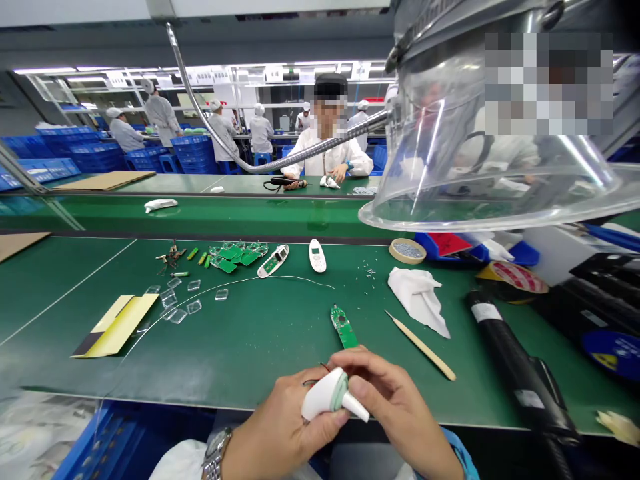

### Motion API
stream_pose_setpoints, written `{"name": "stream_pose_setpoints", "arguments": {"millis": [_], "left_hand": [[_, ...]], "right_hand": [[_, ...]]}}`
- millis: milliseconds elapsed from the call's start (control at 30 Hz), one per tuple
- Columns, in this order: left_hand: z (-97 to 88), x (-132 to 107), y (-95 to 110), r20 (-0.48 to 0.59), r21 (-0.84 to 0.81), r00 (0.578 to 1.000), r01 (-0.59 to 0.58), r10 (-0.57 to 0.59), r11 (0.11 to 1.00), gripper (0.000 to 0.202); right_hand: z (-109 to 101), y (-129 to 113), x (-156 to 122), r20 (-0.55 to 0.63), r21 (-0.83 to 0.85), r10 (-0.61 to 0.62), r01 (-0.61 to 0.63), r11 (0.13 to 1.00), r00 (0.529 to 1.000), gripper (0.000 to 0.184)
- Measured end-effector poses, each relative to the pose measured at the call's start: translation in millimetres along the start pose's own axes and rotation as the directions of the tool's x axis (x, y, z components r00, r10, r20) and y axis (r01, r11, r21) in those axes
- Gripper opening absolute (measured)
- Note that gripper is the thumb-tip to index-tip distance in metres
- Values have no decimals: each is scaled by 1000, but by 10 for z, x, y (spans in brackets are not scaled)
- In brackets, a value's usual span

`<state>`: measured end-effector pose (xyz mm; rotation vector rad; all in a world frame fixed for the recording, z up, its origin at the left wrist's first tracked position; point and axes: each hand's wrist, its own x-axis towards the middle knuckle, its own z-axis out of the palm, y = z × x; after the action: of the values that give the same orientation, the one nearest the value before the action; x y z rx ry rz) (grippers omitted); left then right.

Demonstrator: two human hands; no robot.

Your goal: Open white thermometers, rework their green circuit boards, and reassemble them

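Note:
A white ear thermometer housing [323,395] with a pale green ring and a tapered probe tip is held between my two hands near the table's front edge. My left hand [287,420] wraps round its body, thumb underneath. My right hand [395,390] grips it from the other side, its thumb by the green ring and its fingers curled over the top. Just beyond my fingers a green circuit board [343,327] sticks out; its near end is hidden behind my right hand. Thin red and black wires show beside the housing.
A tweezer-like wooden-handled pick [423,347], a white cloth [417,297], a tub of screws [407,251] and a black electric screwdriver [520,367] lie right. Circuit boards [237,253], shells [317,256] and clear lenses [177,313] lie left. A clear hood [480,193] hangs upper right.

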<state>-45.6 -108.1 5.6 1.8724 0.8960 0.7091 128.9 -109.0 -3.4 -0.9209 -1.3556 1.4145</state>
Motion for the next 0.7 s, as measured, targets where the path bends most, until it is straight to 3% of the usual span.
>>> {"name": "stream_pose_setpoints", "arguments": {"millis": [100, 333, 700], "left_hand": [[9, 3, -2, 22, -8, 1000, 6, -6, 1000, 20], [19, 13, 28, 94, -81, 995, 28, -20, 996, 15], [-34, 114, 11, 95, 56, 994, 55, -60, 997, 15]], "right_hand": [[-7, -43, 42, 100, 87, 30, -38, 995, 994, 15], [47, -53, 32, 167, 265, 74, -117, 957, 983, 19], [118, 74, 67, -12, 442, 181, -157, 883, 983, 22]]}}
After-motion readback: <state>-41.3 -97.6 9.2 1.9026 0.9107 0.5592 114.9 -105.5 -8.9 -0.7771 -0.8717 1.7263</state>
